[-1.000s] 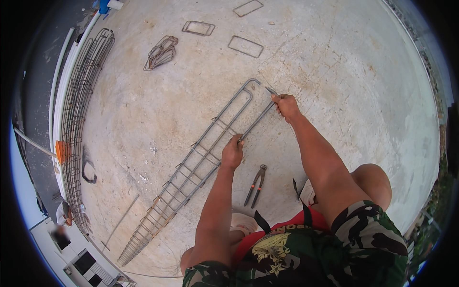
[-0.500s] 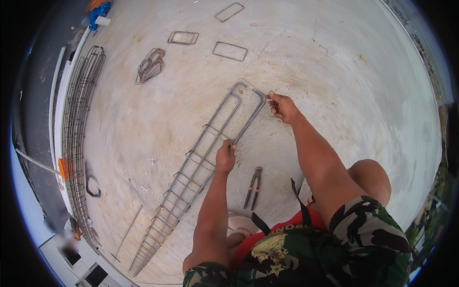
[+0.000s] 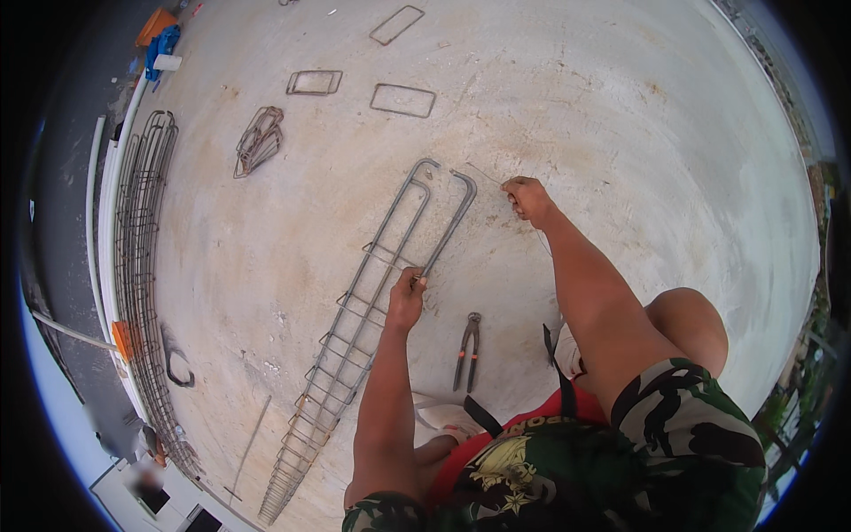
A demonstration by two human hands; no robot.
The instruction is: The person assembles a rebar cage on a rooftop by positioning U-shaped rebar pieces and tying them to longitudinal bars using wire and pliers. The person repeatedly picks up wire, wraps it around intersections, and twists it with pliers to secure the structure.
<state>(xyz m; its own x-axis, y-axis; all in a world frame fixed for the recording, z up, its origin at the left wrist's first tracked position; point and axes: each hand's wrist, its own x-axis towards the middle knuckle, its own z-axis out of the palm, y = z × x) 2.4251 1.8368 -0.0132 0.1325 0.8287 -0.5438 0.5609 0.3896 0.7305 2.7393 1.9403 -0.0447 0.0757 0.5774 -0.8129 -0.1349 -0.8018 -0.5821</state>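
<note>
A long rebar cage [image 3: 390, 213] slants across the concrete floor, its hooked bar ends at the far side. My left hand [image 3: 406, 301] is closed around its right-hand bar, close to a cross stirrup. Thin tie wire [image 3: 486, 176] is pinched in my right hand [image 3: 530, 202], which is just right of the hooked ends and apart from them. One end of the wire points toward the hooks, and another stretch hangs below the hand. Pincers with black-and-orange handles [image 3: 472, 330] lie on the floor between my forearms.
Single rectangular stirrups [image 3: 403, 86] and a stirrup pile [image 3: 259, 142] lie beyond the cage. Along the left are stacked rebar cages [image 3: 137, 222] and white pipes [image 3: 106, 195]. A loose rod [image 3: 251, 442] lies lower left, and another person [image 3: 151, 452] is at the edge.
My right hand has drawn away from the hooked bars, with the wire end now clear of them. The view has shifted slightly; my left hand keeps its hold on the cage.
</note>
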